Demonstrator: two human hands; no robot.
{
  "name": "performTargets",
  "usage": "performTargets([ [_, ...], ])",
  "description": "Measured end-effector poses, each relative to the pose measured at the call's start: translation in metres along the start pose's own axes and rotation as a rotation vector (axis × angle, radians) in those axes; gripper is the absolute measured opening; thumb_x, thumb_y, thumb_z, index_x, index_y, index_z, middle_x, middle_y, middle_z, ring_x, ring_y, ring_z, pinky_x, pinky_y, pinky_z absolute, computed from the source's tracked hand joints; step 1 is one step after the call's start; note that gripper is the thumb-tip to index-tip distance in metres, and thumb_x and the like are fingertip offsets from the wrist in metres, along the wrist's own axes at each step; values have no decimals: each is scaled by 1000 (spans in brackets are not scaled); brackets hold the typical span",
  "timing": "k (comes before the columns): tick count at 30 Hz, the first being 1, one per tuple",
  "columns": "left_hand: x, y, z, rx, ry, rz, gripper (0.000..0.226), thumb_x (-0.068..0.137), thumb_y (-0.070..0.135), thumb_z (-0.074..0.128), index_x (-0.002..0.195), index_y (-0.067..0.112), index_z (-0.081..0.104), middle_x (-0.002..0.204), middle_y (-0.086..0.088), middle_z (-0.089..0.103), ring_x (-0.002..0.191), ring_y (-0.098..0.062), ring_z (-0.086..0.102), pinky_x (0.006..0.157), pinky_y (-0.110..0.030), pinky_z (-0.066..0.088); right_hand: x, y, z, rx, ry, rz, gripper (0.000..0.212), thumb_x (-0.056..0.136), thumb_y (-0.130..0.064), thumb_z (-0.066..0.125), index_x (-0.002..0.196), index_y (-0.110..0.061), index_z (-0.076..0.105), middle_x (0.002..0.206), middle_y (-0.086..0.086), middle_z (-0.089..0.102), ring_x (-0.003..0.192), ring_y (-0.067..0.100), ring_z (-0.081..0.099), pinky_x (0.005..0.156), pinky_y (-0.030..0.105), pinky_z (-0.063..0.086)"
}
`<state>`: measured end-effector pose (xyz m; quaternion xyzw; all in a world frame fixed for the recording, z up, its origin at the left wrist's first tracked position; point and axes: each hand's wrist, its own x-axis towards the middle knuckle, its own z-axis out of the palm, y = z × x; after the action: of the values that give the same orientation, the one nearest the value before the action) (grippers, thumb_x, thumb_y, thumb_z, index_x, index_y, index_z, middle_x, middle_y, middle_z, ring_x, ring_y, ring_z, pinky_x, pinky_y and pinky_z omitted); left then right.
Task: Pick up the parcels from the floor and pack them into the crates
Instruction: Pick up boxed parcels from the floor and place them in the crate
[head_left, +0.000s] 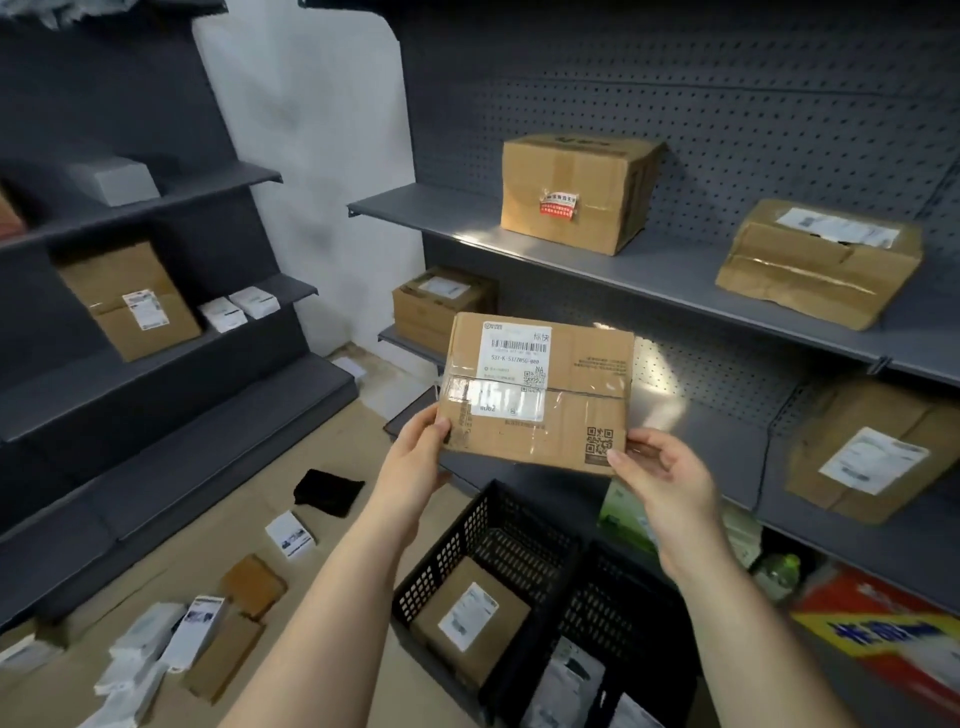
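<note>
Brown cardboard parcel (537, 389), white-labelled and taped, is held up at the centre of the head view, above the crates, by its two lower corners only. The left hand (415, 457) pinches the 7 o'clock corner, thumb on the front face. The right hand (665, 478) has its fingers (623, 462) clamped on the 5 o'clock corner. With so slight a hold on the bottom edge, I think the box could tip away or slide off the glossy tape and drop onto a crate rim or the floor. Lowered flat at 6 o'clock, it may land askew on the box already lying there.

Counted, there are two black perforated plastic crates. The left crate (457, 545) at 6 o'clock holds one labelled brown box (470, 618). The right crate (639, 587) at 5 o'clock holds white mailers (571, 675), number unclear.

On the tan floor (208, 525), at 7 to 8 o'clock:
- one black pouch (328, 491)
- one small white box (290, 535)
- two flat brown packets (253, 584)
- a jumbled heap of white bags (150, 639) that I cannot count

Four brown cartons (576, 192) sit on the grey shelving (675, 275) at 12 to 3 o'clock.
</note>
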<state>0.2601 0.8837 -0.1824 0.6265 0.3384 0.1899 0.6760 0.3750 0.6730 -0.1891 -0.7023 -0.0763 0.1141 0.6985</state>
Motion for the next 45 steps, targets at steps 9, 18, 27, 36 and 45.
performTargets([
  [9,68,-50,-21,65,-126,-73,32,108,32,40,139,35,49,124,7,62,111,-11,62,75,-26,51,-4,53,47,-10,236,101,30,81,-11,80,103,-27,69,104,-11,73,94,1,68,75,10,49],
  [18,110,-55,20,128,-161,-61,26,108,27,44,133,31,50,109,18,59,77,25,59,73,-16,44,50,80,40,12,335,199,27,84,-6,77,105,-22,70,99,-10,71,87,-2,67,77,14,53],
  [27,165,-28,36,96,-173,-65,24,108,26,44,127,39,50,109,12,60,97,2,57,75,-26,49,115,60,56,59,369,165,34,84,-4,76,117,-13,69,101,-8,71,90,2,66,82,17,52],
  [36,250,-24,34,116,-332,-82,20,107,30,47,116,46,55,115,11,63,101,-4,59,85,-35,51,152,66,89,86,458,144,31,87,-3,72,113,-19,67,105,-5,72,98,8,67,89,24,52],
  [45,314,-86,-3,180,-533,-169,24,107,15,44,119,35,50,116,1,63,102,-15,64,70,-21,53,135,119,157,-18,593,207,33,87,8,66,97,-23,65,96,-7,72,84,-5,68,75,12,53],
])
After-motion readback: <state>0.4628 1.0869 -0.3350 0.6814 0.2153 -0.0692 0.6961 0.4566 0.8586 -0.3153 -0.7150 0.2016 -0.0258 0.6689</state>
